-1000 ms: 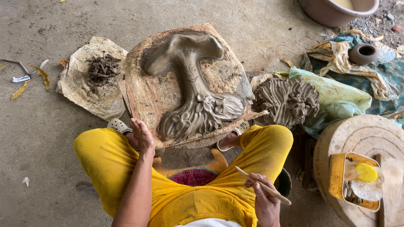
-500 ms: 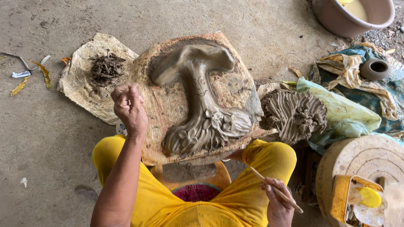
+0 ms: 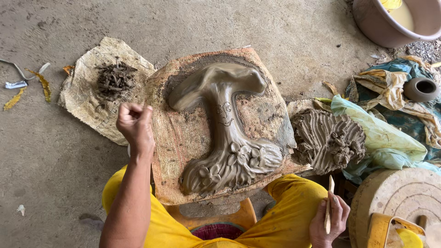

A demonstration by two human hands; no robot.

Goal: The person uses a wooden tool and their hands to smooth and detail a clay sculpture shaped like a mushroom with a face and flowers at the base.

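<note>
A grey clay relief of a tree with flowers at its foot [image 3: 225,138] lies on a clay-smeared board [image 3: 183,142] that rests against my knees. My left hand [image 3: 135,124] is raised over the board's left edge, fingers pinched together; I cannot tell whether a bit of clay sits between them. A heap of small clay scraps [image 3: 115,79] lies on a pale sack [image 3: 82,103] just beyond that hand. My right hand [image 3: 330,219] rests by my right knee and holds a thin wooden modelling stick [image 3: 329,202] upright.
A scored lump of wet clay [image 3: 327,140] sits on green plastic sheeting [image 3: 386,138] to the right. A small clay pot [image 3: 420,88] lies on cloth further right. A large basin [image 3: 395,20] stands top right. A round wooden disc [image 3: 399,197] is bottom right.
My left hand rose from the board's lower edge by my knee up toward the scrap heap. My right hand turned the stick from slanting to upright. The view shifted closer.
</note>
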